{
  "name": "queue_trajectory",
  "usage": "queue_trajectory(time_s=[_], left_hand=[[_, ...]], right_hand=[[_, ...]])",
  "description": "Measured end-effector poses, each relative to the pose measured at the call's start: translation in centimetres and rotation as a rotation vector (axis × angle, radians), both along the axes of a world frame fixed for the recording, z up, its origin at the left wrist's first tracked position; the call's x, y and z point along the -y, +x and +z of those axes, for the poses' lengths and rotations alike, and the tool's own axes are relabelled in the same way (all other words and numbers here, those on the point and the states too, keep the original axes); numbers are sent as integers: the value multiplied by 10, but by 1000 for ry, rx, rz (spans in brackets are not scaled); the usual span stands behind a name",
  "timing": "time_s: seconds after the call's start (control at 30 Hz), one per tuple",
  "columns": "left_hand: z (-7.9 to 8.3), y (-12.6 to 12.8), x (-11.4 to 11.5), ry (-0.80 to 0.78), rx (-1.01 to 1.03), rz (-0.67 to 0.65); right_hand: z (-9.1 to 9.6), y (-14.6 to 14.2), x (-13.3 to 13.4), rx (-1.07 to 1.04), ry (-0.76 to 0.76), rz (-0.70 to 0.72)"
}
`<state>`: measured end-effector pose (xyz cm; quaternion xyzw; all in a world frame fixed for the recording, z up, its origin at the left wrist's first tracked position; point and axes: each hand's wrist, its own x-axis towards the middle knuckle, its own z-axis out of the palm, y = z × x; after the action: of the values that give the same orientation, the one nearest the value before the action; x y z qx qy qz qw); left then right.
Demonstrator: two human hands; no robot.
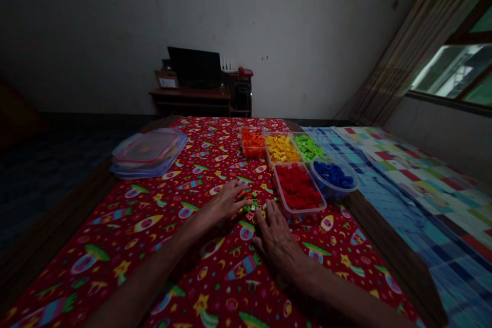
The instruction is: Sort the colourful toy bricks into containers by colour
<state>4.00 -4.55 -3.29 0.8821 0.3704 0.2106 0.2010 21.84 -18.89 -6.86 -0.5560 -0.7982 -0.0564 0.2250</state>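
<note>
A small cluster of plastic pieces, green, orange and red, lies on the patterned red tablecloth. My left hand rests at the left of this cluster, fingers stretched toward it and the fingertips at its edge. On the other side my right hand lies nearly flat, fingers extended and thumb apart, beside the pieces. No piece shows held in either hand. Just beyond my right hand stands a clear container of red pieces. The exact shape of the small pieces is hard to make out.
Behind the red container are tubs of orange pieces, yellow pieces and green pieces; blue pieces fill a round tub. Stacked lids lie at left. A bed adjoins the table's right side. A monitor stands beyond.
</note>
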Motion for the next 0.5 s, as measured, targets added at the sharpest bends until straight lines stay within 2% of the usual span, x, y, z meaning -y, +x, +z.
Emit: queue_trajectory(time_s=[0.07, 0.13, 0.2, 0.27, 0.37, 0.5], left_hand=[[0, 3, 4, 52, 12, -26], [-2, 8, 10, 37, -55, -104], [-7, 12, 17, -9, -167, -169], [-14, 16, 22, -15, -213, -178], [-23, 16, 21, 33, -121, -164], [-31, 9, 6, 110, 45, -149]], right_hand=[[0, 2, 4, -20, 5, -1], [1, 5, 3, -36, 5, 20], [1, 8, -4, -45, 11, 60], [-1, 11, -16, -50, 38, 123], [-5, 11, -37, -77, 32, 188], [1, 2, -52, -104, -42, 144]])
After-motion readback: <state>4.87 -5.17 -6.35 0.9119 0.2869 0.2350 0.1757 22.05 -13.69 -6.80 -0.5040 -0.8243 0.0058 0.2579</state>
